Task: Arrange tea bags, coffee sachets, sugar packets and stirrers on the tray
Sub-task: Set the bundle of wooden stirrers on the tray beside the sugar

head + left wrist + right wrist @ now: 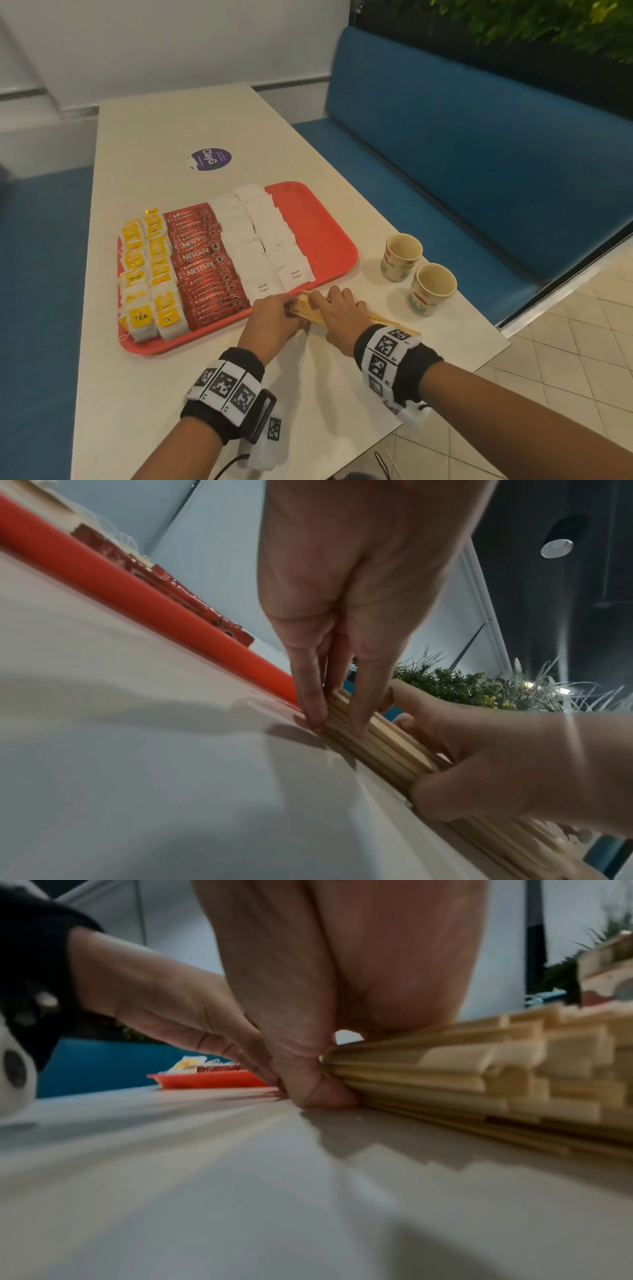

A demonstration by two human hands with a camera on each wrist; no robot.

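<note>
A bundle of wooden stirrers (302,306) (387,748) (479,1074) lies on the white table (164,394), just in front of the red tray's (318,219) near right corner. My left hand (274,315) (334,721) pinches the bundle's left end, fingers pointing down. My right hand (339,308) (318,1085) grips its middle, thumb underneath on the near side. The tray holds rows of yellow tea bags (150,270), red coffee sachets (205,263) and white sugar packets (260,240). The tray's right strip is bare.
Two paper cups (400,257) (431,287) stand on the table to the right of the tray. A purple sticker (210,159) lies beyond the tray. Blue bench seats (479,154) flank the table, whose right edge runs close to my right wrist.
</note>
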